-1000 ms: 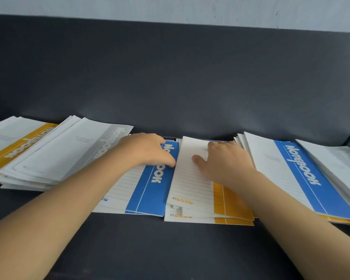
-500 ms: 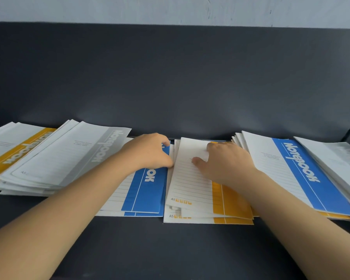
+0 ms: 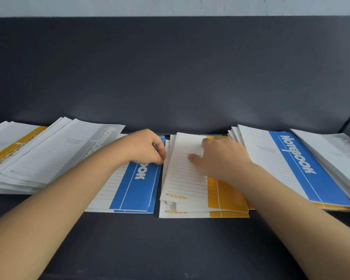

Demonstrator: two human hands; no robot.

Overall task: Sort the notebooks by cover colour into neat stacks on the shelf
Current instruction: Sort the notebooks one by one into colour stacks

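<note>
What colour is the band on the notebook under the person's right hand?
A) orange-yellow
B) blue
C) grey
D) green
A: the right hand lies flat on the middle stack, whose top cover shows an orange-yellow band beside the wrist; the blue-banded stack is under the left hand instead.

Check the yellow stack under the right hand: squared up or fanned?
Fanned. The yellow stack shows stepped, offset front edges, and the top notebook sits skewed under the right hand.
</note>
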